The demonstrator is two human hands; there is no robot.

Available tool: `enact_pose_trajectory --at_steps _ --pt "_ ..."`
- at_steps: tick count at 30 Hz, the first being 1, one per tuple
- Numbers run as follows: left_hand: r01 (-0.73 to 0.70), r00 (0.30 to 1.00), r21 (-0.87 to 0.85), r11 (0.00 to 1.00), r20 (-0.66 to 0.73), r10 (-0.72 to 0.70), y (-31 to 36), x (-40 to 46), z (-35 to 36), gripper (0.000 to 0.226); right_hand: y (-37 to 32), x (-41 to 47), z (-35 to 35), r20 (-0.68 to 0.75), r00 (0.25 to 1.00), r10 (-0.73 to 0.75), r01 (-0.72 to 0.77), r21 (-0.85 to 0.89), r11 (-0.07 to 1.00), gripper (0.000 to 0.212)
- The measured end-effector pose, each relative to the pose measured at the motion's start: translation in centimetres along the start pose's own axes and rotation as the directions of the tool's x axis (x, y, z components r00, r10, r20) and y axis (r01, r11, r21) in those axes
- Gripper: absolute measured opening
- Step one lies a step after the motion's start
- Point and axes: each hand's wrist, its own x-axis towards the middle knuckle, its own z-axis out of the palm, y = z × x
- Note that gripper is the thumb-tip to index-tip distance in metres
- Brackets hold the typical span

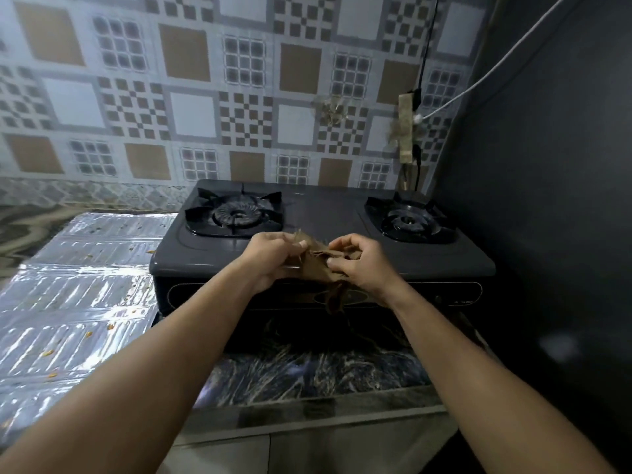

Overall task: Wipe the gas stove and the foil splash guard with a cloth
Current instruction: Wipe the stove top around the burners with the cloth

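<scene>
Frayed brown cloth [316, 265], crumpled, is pinched by the curled fingers of left hand [270, 260] and right hand [359, 265] above the stove's [325, 217] front edge; its middle is hidden behind them.

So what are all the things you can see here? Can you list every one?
gas stove: one, dark grey, on the counter against the wall
burners: two, black, one on the left side of the stove top and one on the right
foil splash guard: one, shiny silver with small orange crumbs, lying flat left of the stove
cloth: one, brown and frayed, held over the stove's front edge
counter: one, dark marbled, under the stove
wall covering: one, checked in brown, white and grey, behind the stove
cables: two, one black and one white, on the wall at the upper right
left hand: one, gripping the cloth
right hand: one, pinching the cloth
</scene>
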Motion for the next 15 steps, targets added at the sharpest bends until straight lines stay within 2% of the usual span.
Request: enact_pose_trajectory --at_steps 4,6,8,12,15 --pt "-0.111 0.992 -0.003 0.994 -0.059 0.110 0.9 -1.0 -1.5 0.018 -1.1 0.4 2.0 0.050 0.996 -0.068 0.068 0.000 0.998 0.008" --pt "-0.184 0.979 -0.015 0.983 -0.094 0.182 1.3 -1.6 -2.4 0.017 -2.0 0.7 3.2 0.080 0.997 -0.019 0.011 0.096 0.995 0.002" --pt "-0.248 0.964 -0.032 0.968 -0.109 0.243 1.9 -2.6 -3.8 0.013 -2.8 1.4 4.6 0.087 0.996 0.034 -0.047 0.150 0.988 0.010" --pt "-0.271 0.949 0.148 0.951 -0.122 0.289 3.3 -4.4 -7.8 0.010 -4.2 3.3 6.2 -0.045 0.998 0.053 -0.046 0.135 0.990 0.021" --pt "-0.238 0.939 0.350 0.906 -0.155 0.307 4.5 -5.7 -12.4 0.014 -5.9 4.1 6.8 -0.081 0.996 -0.036 0.041 0.058 0.997 0.019"
